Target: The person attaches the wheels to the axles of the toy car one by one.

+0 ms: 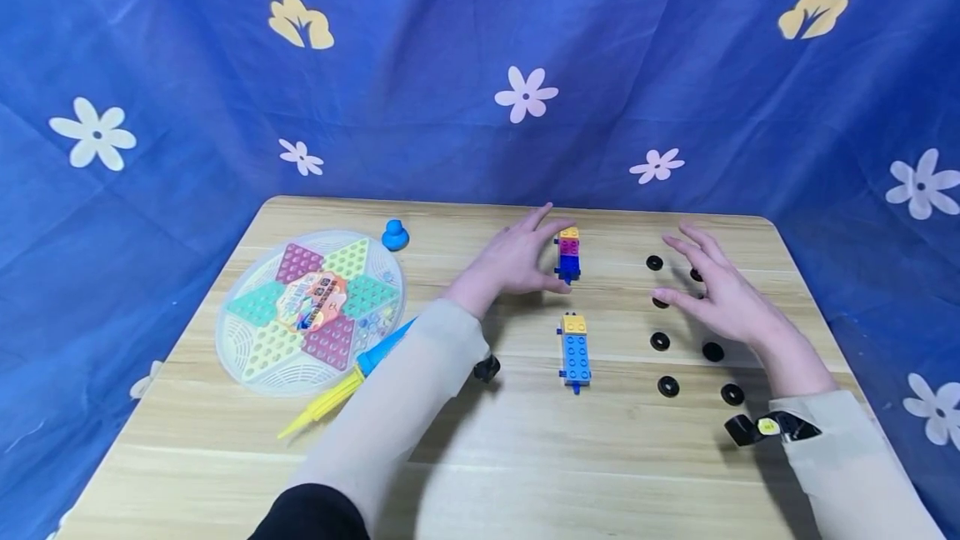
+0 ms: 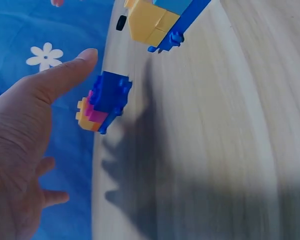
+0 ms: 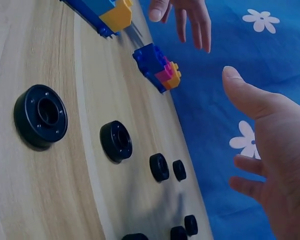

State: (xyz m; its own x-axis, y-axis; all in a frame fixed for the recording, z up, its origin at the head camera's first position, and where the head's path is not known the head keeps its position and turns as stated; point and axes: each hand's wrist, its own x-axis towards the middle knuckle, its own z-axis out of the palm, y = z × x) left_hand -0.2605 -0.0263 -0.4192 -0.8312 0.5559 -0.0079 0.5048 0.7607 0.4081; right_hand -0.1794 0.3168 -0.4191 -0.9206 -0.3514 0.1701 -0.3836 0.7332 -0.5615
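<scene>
My left hand (image 1: 517, 257) hovers with spread fingers just left of a small toy-brick car body (image 1: 569, 255) in yellow, magenta and dark blue; in the left wrist view the thumb points toward that body (image 2: 107, 97) without visible contact. A second brick car body (image 1: 575, 352), light blue with a yellow end, lies nearer the front. Over the right side my right hand (image 1: 720, 290) is held with fingers apart, above several black toy wheels (image 1: 660, 341). In the right wrist view nothing is between its thumb and fingers, and a wheel (image 3: 41, 116) lies flat on the wood.
On the left lies a round Chinese checkers board (image 1: 311, 311). A blue knobbed piece (image 1: 394, 236) stands behind it, and a yellow and blue pump-like toy (image 1: 337, 390) is partly under the left forearm. A blue flowered cloth (image 1: 450, 65) hangs behind the wooden table (image 1: 525, 457).
</scene>
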